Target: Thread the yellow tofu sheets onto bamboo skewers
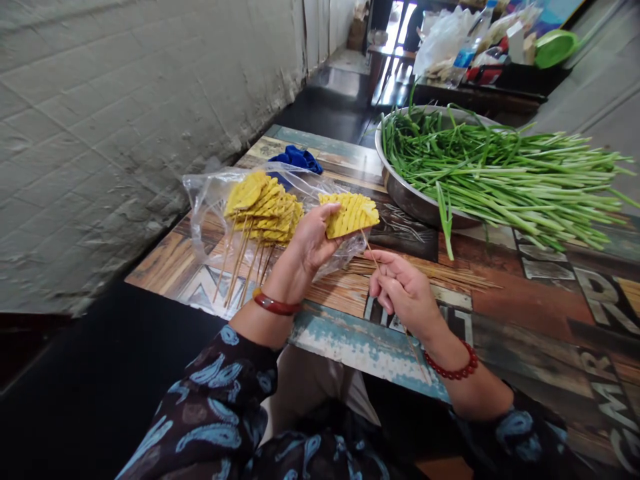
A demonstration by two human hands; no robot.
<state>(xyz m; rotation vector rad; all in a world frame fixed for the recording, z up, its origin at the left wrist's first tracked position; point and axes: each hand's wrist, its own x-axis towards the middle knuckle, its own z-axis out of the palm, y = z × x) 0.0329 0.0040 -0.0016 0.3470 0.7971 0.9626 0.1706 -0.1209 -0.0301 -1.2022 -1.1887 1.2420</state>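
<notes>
My left hand (317, 237) is closed around the edge of a flat yellow ridged food slice (353, 215), thumb on top. A thin wooden skewer (370, 248) is pinched in my right hand (403, 287), its upper end at the lower edge of that slice. How deep the tip goes in is hard to see. Left of my left hand lies a pile of similar yellow slices (265, 207) on skewers, resting on a clear plastic bag (205, 193). Several loose skewers (450, 272) lie on the table behind my right hand.
A metal basin (405, 190) heaped with long green stalks (505, 173) stands at the back right, the stalks overhanging its right side. A blue cloth (297, 159) lies behind the bag. The patterned table (530, 333) runs along a white wall (140, 120). Farther back are a bottle (470, 47) and bags.
</notes>
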